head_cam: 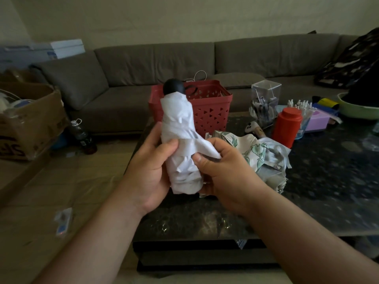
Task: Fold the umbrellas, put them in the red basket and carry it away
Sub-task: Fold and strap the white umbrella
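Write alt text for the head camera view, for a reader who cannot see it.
Two hands hold a folded white umbrella upright above a dark table; the left hand grips it, and the right hand pinches its strap. A floral umbrella lies beside it, a red basket behind.

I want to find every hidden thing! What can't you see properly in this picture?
All in the head view:
- Inside of the red plastic basket: its wall and the white folded umbrella block it.
- The white umbrella's lower end: wrapped by the left hand and right hand.
- The floral-print umbrella on the dark table: partly behind the right hand.
- The green bowl: cut off by the right edge.
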Available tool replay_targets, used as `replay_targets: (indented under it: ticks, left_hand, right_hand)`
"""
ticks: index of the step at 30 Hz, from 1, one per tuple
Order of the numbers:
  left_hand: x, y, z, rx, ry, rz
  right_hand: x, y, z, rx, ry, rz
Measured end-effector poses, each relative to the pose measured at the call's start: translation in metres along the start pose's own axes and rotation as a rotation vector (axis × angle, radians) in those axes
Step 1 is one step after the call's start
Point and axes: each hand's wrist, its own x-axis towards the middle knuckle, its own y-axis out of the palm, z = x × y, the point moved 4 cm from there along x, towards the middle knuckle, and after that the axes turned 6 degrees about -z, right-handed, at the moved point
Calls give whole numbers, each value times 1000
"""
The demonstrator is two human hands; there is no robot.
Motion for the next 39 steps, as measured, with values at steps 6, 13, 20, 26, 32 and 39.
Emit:
replay_targets:
  ticks: [6, 13, 20, 26, 32, 39]
  left_hand:
    - [1, -7, 4, 83, -15, -43]
    - [-3, -7, -4, 377, 250, -295]
    - [-6, 2, -3, 855, 431, -241]
    - [-10, 4, 4, 779, 426, -268]
    - [-12, 12, 4, 379, 130, -233]
    - [-14, 23, 3, 60, 81, -149]
  right_hand:
    - [6, -2, -13, -82, 15, 34]
    - [8, -5, 1, 185, 76, 180]
    - [16, 5, -25, -65, 30, -154]
    - [18, 6, -26, -121, -203, -310]
    - [9, -1, 10, -489, -644, -367]
    - [28, -9, 11, -398, -572, -317]
